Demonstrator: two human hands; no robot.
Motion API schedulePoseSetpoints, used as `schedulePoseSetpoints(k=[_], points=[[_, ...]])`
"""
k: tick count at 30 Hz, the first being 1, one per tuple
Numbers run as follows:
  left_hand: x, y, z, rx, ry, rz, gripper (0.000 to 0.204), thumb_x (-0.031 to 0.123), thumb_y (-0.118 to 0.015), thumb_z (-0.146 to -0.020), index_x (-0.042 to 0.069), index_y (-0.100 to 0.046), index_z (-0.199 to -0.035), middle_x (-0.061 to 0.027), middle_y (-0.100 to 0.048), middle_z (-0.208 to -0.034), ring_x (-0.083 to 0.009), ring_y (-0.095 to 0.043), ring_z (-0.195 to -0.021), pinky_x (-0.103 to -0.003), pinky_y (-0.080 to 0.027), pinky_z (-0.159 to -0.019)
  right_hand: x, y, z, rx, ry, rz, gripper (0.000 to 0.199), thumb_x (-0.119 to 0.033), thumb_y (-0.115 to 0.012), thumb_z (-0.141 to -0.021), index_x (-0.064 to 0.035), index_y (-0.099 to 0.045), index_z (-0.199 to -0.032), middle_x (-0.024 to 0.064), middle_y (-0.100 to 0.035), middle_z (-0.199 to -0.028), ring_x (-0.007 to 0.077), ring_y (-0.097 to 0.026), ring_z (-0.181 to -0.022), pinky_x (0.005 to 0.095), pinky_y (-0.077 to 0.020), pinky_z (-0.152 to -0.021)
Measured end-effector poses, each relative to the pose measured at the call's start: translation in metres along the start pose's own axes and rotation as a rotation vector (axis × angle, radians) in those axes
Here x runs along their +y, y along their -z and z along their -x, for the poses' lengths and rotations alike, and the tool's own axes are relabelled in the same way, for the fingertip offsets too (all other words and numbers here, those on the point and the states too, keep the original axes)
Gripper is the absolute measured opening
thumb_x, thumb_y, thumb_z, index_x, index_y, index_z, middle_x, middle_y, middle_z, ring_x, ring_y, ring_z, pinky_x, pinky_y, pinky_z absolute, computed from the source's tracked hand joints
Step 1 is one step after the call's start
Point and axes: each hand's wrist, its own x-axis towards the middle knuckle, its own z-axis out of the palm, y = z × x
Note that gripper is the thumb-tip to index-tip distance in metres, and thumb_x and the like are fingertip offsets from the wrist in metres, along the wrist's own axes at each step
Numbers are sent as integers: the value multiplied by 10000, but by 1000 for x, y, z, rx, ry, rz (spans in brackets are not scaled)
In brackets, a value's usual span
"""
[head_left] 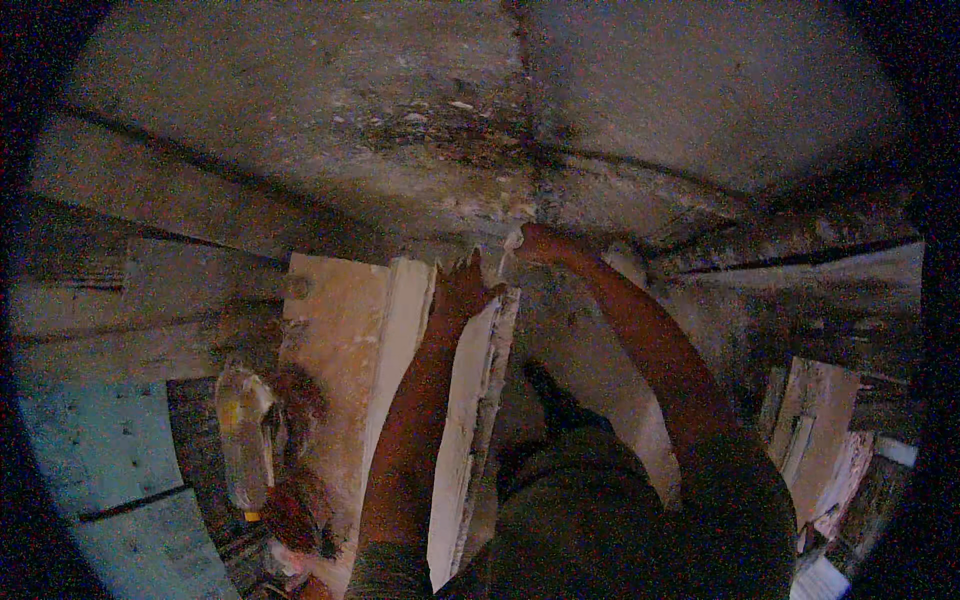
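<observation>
A long whitish board or sheet stack (465, 410) with a ragged right edge stands or leans between my arms; the dim picture does not show its kind. My left hand (460, 287) rests on its far end, fingers spread and thumb out toward the ragged edge. Just beyond and to the right, my right hand (543, 244) is bent inward, its fingers closed at a small pale piece (512, 241). Whether that piece is still joined to the board, I cannot tell. Part of the pale surface is hidden under my left forearm.
A brownish panel (335, 340) stands left of the board. Farther left are a clear plastic bottle (245, 430) with a yellow cap and light blue panels (100, 440). Stacked board pieces (815, 430) lie at the right. Ahead is a stained, crumbling wall (440, 120).
</observation>
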Motion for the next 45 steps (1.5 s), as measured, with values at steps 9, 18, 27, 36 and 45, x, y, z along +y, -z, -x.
schedulePoseSetpoints(k=[9, 18, 27, 36, 45], points=[[3, -77, -29, -62, -218, 375, 858, 396, -767, -831, -20, -400, -1486, -276, -543, -1402, -441, -519, -1300, -494, -410, -1120, -2, -38, 95, -128, 113, -46, 578, -446, -669, -894, 59, -592, -1163, 249, -623, -1113, 385, -627, -1041, 517, -505, -913], [19, -87, -27, -17, -295, 604, 887, 291, -805, -764, -71, -398, -1465, -286, -534, -1407, -444, -491, -1325, -479, -379, -1143, -31, -80, 141, -34, 125, 61, 547, -444, -649, -908, 57, -622, -1125, 249, -630, -1113, 388, -625, -1042, 527, -504, -920], [26, -102, -37, 73, -56, 521, 876, 205, -732, -795, -57, -312, -1517, -316, -515, -1394, -441, -485, -1313, -512, -387, -1119, -17, -45, 147, 420, -114, 140, 525, -442, -629, -922, 56, -652, -1087, 248, -637, -1114, 392, -623, -1044, 537, -503, -927], [32, -78, 16, 121, 250, 1754, 849, 114, -673, -852, 70, -238, -1581, -200, -587, -1336, -360, -582, -1189, -475, -474, -1034, -70, -105, 193, 208, -55, 452, 512, -439, -609, -936, 54, -682, -1050, 248, -643, -1114, 395, -622, -1045, 548, -501, -934], [49, -96, 120, 343, 223, 1967, 812, 92, -679, -832, 71, -296, -1547, -178, -584, -1342, -337, -625, -1132, -455, -511, -995, -71, -110, 201, 80, 108, 467, 491, -459, -640, -875, 21, -707, -956, 204, -662, -990, 370, -634, -899, 548, -528, -838]])
